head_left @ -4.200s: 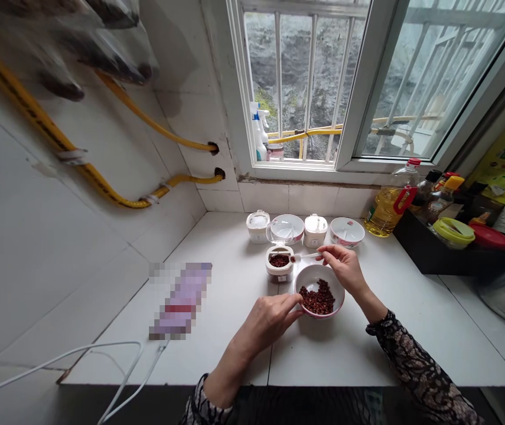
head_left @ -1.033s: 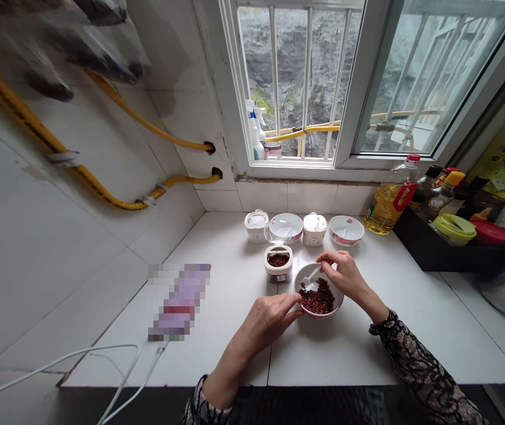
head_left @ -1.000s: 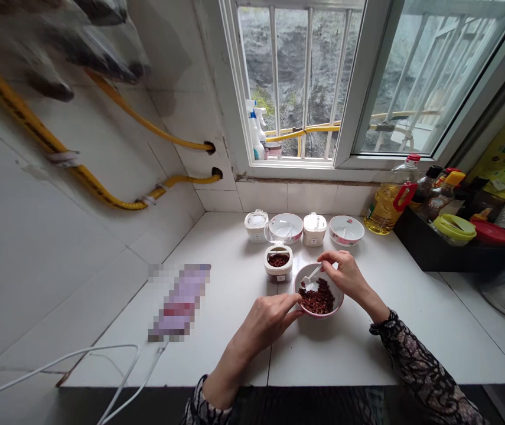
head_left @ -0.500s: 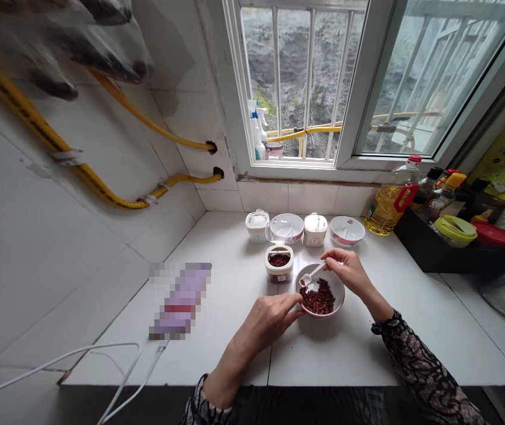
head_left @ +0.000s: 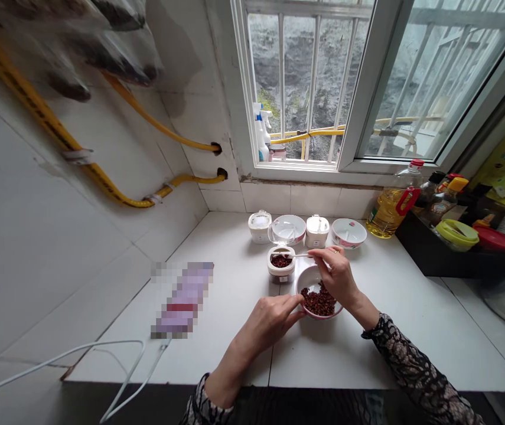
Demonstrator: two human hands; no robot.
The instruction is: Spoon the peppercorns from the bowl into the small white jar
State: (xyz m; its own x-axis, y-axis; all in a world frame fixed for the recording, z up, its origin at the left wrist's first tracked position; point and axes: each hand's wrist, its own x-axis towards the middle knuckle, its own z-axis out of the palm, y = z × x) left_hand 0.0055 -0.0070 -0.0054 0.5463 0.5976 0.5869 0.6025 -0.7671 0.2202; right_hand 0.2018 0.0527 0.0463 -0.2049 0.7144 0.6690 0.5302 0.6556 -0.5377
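My left hand (head_left: 274,319) grips the left rim of a white bowl (head_left: 309,276) standing on the counter. Dark red dried peppercorns (head_left: 318,302) lie in it. Between the fingers of my right hand (head_left: 336,274) is the handle of a small white spoon (head_left: 299,255). The spoon's head reaches over the mouth of an open spice jar (head_left: 281,275), just behind the bowl. More of the dark red peppercorns (head_left: 281,261) fill that jar, and its clear lid is tilted up at the back. Whether the spoon carries any peppercorns is too small to tell.
Behind stand two lidded jars, white-filled (head_left: 260,227) and pale (head_left: 317,230), and two floral bowls (head_left: 288,227) (head_left: 348,233). An oil bottle (head_left: 387,206) and a black box of condiments (head_left: 429,248) are at the right. A blurred purple object (head_left: 183,301) with a white cable lies left.
My right hand has carried the spoon from above the bowl, up and left, to the open spice jar. My left hand keeps its hold on the bowl. The view has shifted slightly.
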